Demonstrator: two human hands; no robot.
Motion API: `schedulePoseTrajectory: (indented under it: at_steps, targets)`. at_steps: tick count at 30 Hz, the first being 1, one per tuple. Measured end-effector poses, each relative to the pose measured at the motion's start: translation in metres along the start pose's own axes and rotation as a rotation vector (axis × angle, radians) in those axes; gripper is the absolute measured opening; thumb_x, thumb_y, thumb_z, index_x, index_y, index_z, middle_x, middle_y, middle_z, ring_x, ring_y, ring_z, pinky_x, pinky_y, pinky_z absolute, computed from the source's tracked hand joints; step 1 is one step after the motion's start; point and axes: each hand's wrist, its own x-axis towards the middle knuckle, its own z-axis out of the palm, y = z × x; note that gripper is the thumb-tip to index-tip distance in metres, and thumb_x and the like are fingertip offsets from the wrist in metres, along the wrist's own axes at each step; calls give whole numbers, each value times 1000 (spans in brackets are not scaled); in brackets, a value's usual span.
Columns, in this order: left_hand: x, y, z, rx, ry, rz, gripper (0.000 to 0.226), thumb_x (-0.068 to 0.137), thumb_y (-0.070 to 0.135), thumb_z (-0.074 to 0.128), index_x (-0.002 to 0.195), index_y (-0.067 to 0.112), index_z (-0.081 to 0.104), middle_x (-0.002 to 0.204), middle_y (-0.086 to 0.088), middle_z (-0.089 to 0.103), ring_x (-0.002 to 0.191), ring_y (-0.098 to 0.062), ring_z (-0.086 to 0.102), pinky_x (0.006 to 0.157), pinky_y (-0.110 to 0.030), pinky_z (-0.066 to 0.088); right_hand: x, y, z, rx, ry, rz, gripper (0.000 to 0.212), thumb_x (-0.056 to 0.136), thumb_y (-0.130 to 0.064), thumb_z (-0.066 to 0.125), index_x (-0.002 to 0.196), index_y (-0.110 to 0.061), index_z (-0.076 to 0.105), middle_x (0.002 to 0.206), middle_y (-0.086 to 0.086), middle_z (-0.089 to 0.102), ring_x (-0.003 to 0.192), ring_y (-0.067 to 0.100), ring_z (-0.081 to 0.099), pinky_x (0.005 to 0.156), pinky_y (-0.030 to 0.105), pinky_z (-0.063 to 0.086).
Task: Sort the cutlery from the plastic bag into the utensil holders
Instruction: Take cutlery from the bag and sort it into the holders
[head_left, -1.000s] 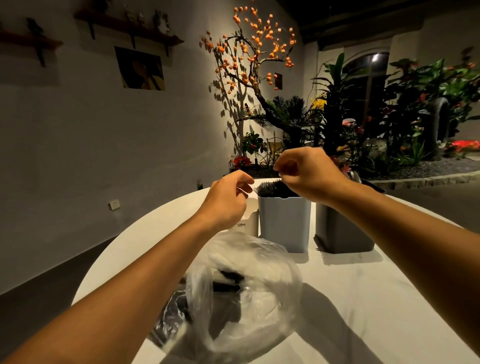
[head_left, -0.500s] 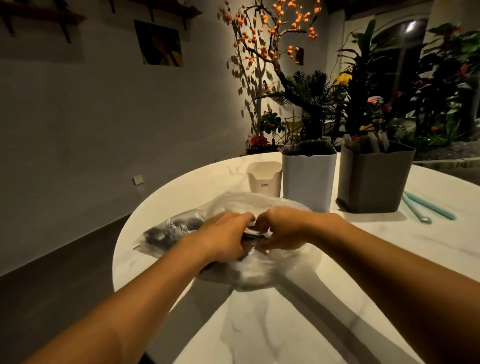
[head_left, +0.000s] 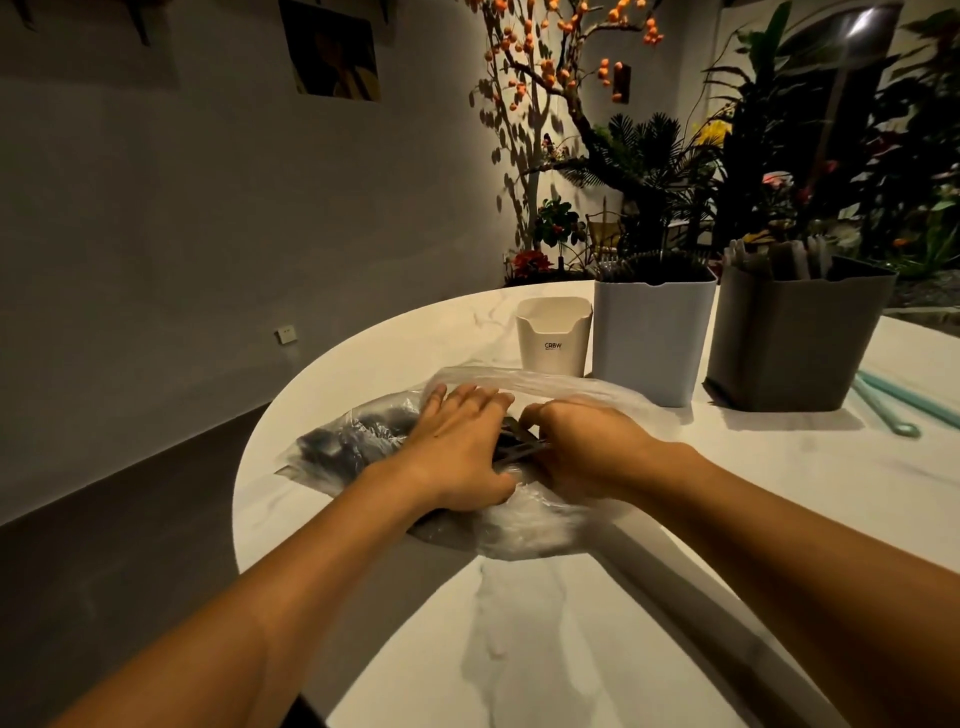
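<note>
In the head view both hands are at the mouth of the plastic bag (head_left: 519, 525), which lies on the round table (head_left: 571, 649) in front of the three utensil holders (head_left: 649, 338): the left hand (head_left: 457, 441) rests flat on the bag with fingers extended, and the right hand (head_left: 582, 447) has its fingers curled around dark cutlery (head_left: 519, 449). To do this step well, I think the left hand should press the bag down while the right draws the pieces out along their length, so the film does not catch. The grasped pieces lie almost flat, long axis left to right; which end points where I cannot tell.
</note>
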Motion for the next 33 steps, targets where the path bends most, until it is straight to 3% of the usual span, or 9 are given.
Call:
schedulePoseTrajectory:
  at_steps: [3, 7, 12, 15, 17, 20, 27, 30, 33]
  targets:
    - [6, 4, 4, -9, 58, 15, 80, 89, 50, 60, 155, 25, 23, 164, -1, 21, 152, -19, 9, 125, -41, -6, -7, 3, -7, -29, 4, -32, 37, 85, -38, 67, 120, -27, 63, 104, -4, 67, 89, 17, 59, 79, 28, 54]
    - [17, 15, 10, -26, 145, 35, 74, 86, 51, 64, 150, 27, 35, 156, 2, 36, 147, -19, 24, 125, -39, 2, -15, 10, -15, -41, 60, -67, 48, 85, -31, 72, 131, -27, 59, 114, 0, 67, 96, 18, 61, 87, 33, 54]
    - [32, 30, 11, -9, 119, 71, 46, 89, 34, 65, 133, 28, 53, 133, 2, 59, 131, -22, 45, 122, -40, 15, -21, 22, -11, 146, 61, -1, 36, 91, -17, 66, 125, -25, 63, 99, -6, 66, 74, 6, 50, 75, 21, 44]
    - [38, 32, 15, -159, 95, 41, 37, 89, 23, 67, 125, 29, 58, 123, 3, 65, 115, -23, 58, 105, -40, 44, -22, 32, 4, 181, 96, 59, 16, 96, -29, 58, 109, -26, 66, 87, -7, 61, 75, 12, 55, 68, 22, 42]
    - [38, 31, 17, -308, 81, 12, 49, 89, 18, 70, 131, 32, 50, 125, 3, 64, 111, -24, 61, 93, -42, 55, -22, 34, 11, 151, 90, 86, 19, 98, -37, 54, 108, -25, 64, 91, -4, 64, 79, 15, 58, 68, 26, 46]
    - [34, 23, 20, -483, -21, 38, 70, 81, 4, 71, 132, 39, 38, 132, 4, 56, 116, -21, 57, 91, -42, 58, -19, 33, 14, 123, 83, 73, 26, 95, -40, 57, 117, -27, 61, 102, -2, 68, 86, 17, 61, 71, 28, 49]
    - [28, 16, 21, -645, 117, 18, 51, 80, -6, 56, 116, 29, 46, 125, 3, 58, 118, -16, 56, 102, -40, 51, -13, 27, 14, 39, 195, 88, 19, 93, -38, 61, 107, -28, 68, 91, -2, 66, 79, 18, 57, 59, 28, 42]
    - [26, 14, 21, -607, 171, 34, 45, 79, 3, 60, 114, 30, 49, 123, 7, 58, 116, -13, 56, 101, -36, 50, -17, 29, 8, -34, 196, 66, 18, 94, -32, 59, 108, -23, 67, 93, -1, 62, 83, 18, 57, 75, 34, 53]
    - [24, 11, 24, -515, 178, 80, 48, 79, 13, 70, 119, 32, 51, 123, 8, 60, 112, -9, 56, 99, -31, 49, -23, 32, 1, -107, 173, 11, 22, 98, -31, 53, 116, -22, 61, 103, -2, 62, 93, 17, 56, 87, 31, 51]
